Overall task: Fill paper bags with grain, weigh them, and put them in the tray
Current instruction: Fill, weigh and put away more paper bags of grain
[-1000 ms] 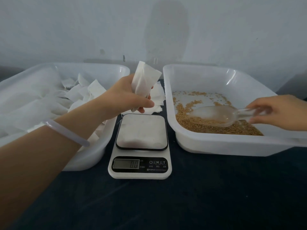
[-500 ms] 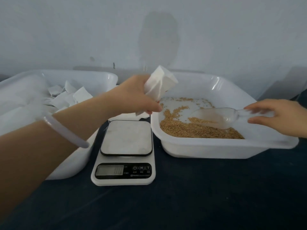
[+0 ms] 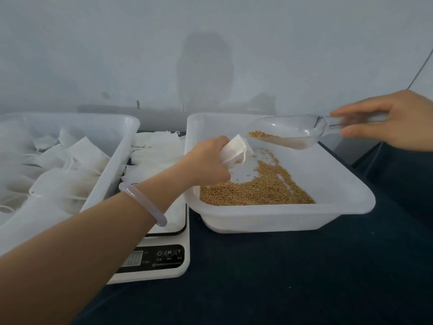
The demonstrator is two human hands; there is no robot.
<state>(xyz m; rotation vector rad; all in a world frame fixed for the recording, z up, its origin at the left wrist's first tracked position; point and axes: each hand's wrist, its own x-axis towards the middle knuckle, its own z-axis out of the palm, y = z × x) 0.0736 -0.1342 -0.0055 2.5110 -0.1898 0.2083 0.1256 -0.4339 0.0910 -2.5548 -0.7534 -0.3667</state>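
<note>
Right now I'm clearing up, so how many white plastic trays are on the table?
2. The left tray, beside the scale, holds paper bags; the right tray holds grain. No others visible.

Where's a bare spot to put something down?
The dark tabletop in front of the grain tray, right of the scale, is bare. Between the trays it's crowded: loose bags and the scale. The left tray is full of bags.

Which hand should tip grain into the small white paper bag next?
Right. The right hand holds the clear plastic scoop, grain at its lip, close above the small white paper bag. The left hand only grips that bag over the white plastic tray.
</note>
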